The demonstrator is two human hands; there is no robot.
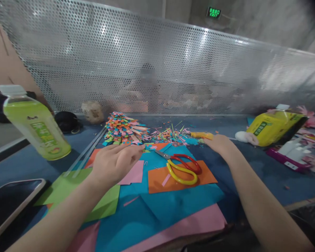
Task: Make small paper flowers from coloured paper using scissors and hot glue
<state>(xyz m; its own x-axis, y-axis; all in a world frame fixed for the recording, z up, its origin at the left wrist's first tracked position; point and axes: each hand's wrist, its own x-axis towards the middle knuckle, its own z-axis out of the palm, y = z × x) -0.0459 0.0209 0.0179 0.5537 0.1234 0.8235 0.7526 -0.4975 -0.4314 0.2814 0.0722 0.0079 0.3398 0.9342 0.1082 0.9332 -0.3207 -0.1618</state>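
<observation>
My left hand [114, 162] hovers over the stacked paper, its thumb and fingers pinched round a small piece of blue and green cut paper [149, 148]. My right hand [219, 144] closes on a slim yellow-orange tool [201, 135] beyond the paper; its exact kind is unclear. Scissors [182, 169] with one yellow and one red handle rest between my hands, on an orange sheet [157, 183] and blue paper [136, 210]. Behind my left hand stands a cone [124, 127] of many small coloured paper pieces. Paper scraps [170, 134] lie in a heap beside it.
On the left are a green drink bottle [38, 126] and a phone [13, 203]. A yellow bottle [270, 127] and a purple tray [291, 161] of white containers occupy the right. A perforated metal screen [157, 45] borders the table's back, with people dimly visible behind it.
</observation>
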